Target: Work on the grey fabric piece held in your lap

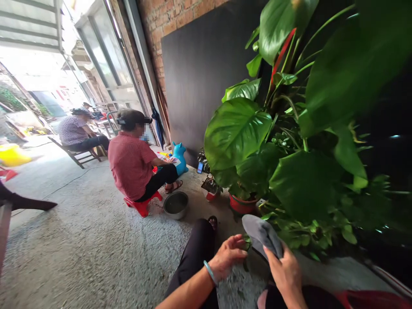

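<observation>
My right hand point(285, 270) is closed around one end of a soft grey cloth piece point(262, 231), which has a rounded tip and points up and to the left. Its exact kind I cannot make out; it resembles a sock or slipper. My left hand point(229, 256), with a pale green bangle point(210, 273) at the wrist, hovers just left of the cloth. The fingers there are slightly bent and apart, with nothing visible in them. Small green leaves show just beyond those fingertips. My dark-trousered leg point(196, 253) lies beneath the left arm.
A large leafy plant point(238, 133) in a red pot point(243, 205) fills the right side. Ahead stand a metal basin point(176, 206) and a person in a red shirt point(131, 163) on a red stool point(140, 207), beside a blue animal toy point(179, 158). Another person point(75, 131) sits farther back.
</observation>
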`<control>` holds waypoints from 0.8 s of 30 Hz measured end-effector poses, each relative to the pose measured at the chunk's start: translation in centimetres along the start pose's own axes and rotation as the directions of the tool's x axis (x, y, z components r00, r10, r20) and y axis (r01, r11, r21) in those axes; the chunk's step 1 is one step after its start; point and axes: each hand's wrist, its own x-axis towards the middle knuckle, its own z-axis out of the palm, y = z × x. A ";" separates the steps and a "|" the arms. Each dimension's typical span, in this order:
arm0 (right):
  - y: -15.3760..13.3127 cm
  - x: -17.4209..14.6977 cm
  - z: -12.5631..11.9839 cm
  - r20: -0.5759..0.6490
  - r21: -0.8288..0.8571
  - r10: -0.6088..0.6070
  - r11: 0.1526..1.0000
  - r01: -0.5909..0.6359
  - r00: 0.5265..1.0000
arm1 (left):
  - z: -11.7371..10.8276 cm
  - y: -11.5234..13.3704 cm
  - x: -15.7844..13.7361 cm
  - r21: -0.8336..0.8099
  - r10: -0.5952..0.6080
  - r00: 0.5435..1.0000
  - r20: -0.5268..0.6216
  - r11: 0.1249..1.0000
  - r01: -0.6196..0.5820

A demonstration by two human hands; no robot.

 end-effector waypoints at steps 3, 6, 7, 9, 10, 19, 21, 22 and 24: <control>-2.4 -2.2 3.4 -0.030 0.039 -0.299 0.953 0.300 0.954 | 2.8 0.7 -1.5 -0.043 0.097 0.985 0.141 0.995 -0.092; -4.7 -4.6 6.6 -0.089 0.024 -0.502 0.863 0.505 0.860 | 4.2 2.7 -0.9 -0.086 0.206 0.979 0.003 0.975 -0.205; -5.3 -5.2 7.3 -0.092 0.007 -0.534 0.843 0.537 0.840 | 4.2 3.2 -0.5 -0.103 0.220 0.973 -0.075 0.968 -0.227; -6.0 -5.5 8.1 -0.047 -0.019 -0.599 0.801 0.598 0.800 | 3.5 4.0 0.3 -0.146 0.197 0.958 -0.206 0.962 -0.229; -6.2 -5.5 8.2 -0.011 -0.025 -0.627 0.779 0.627 0.779 | 3.0 4.2 0.6 -0.172 0.166 0.953 -0.253 0.962 -0.213; -8.7 -2.6 5.8 0.350 0.308 -0.670 0.743 0.595 0.655 | -0.8 4.9 2.4 -0.087 0.146 0.892 -0.427 0.976 -0.202; -9.7 -1.2 5.4 0.378 0.386 -0.641 0.765 0.515 0.669 | -1.5 5.4 2.9 -0.013 0.241 0.887 -0.395 0.963 -0.268; -9.9 -0.3 5.3 0.367 0.396 -0.618 0.780 0.484 0.695 | -1.8 6.0 3.1 0.030 0.296 0.870 -0.394 0.950 -0.310; -9.5 1.6 5.2 0.321 0.334 -0.552 0.826 0.453 0.770 | -2.5 8.1 3.5 0.167 0.432 0.780 -0.453 0.900 -0.402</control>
